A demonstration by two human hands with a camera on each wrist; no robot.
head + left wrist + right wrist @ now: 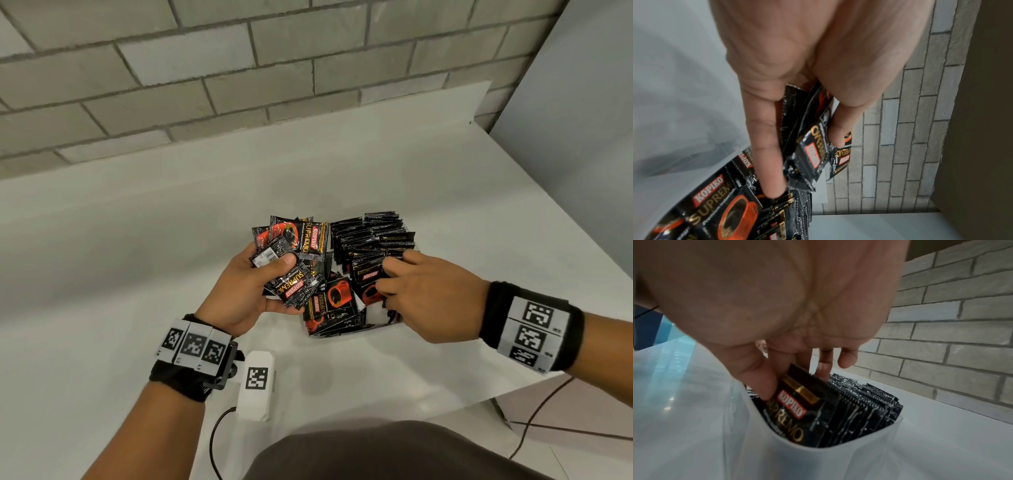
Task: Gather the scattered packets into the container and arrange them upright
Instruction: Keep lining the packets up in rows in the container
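My left hand (270,274) grips a fanned bunch of black Kopiko packets (301,240) just left of the clear container (376,317). In the left wrist view, finger and thumb of that hand (806,146) clamp the bunch (812,155). A row of packets (373,233) stands upright in the container's far right part. My right hand (385,275) reaches into the container and pinches the front packet (368,277) of that row. The right wrist view shows this hand (795,378) with its thumb on the packet's face (797,408), inside the container rim (838,451). Several packets (332,305) lie flat in the container's near left part.
The container stands on a white table (137,240) against a grey brick wall (205,85). The table's edge (513,387) runs close on the right. A white tagged block (257,387) with a black cable lies near my left wrist.
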